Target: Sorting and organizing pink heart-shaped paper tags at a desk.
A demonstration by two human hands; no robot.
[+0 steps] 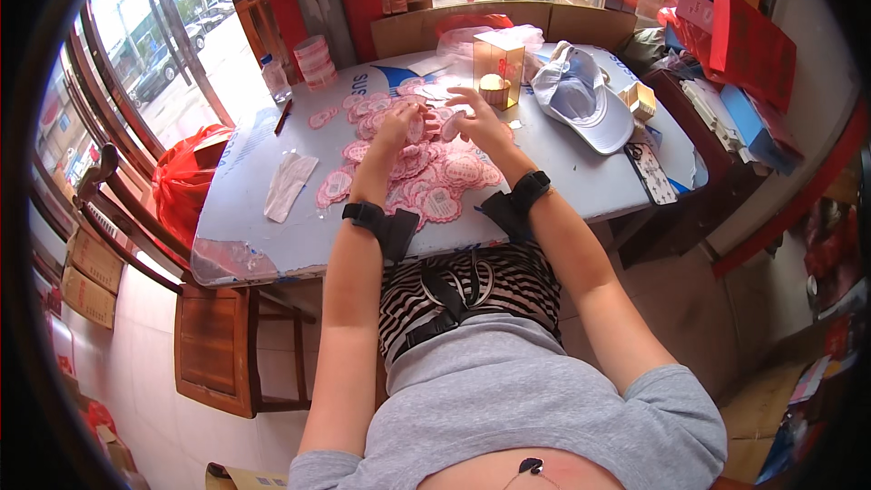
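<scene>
Pink paper labels (434, 163) with scalloped edges lie in a loose, overlapping heap on the grey-blue tabletop (245, 204). Over the far part of the heap, my left hand (410, 120) has its fingers curled around a pink label (416, 130). My right hand (483, 127), just to the right, pinches another pink label (451, 125) between thumb and fingers, with its index finger raised. The two hands are a short way apart. A clear box (499, 59) with a gold base and a small cupcake-like item inside stands beyond my right hand.
A pale blue cap (581, 100), a patterned phone (650, 172) and a small yellow box (640, 100) lie on the right. Left are a white tissue (290, 186), a pen (283, 117), a bottle (275, 79) and stacked pink-white rolls (315, 63). A wooden chair (213, 345) stands at the near left.
</scene>
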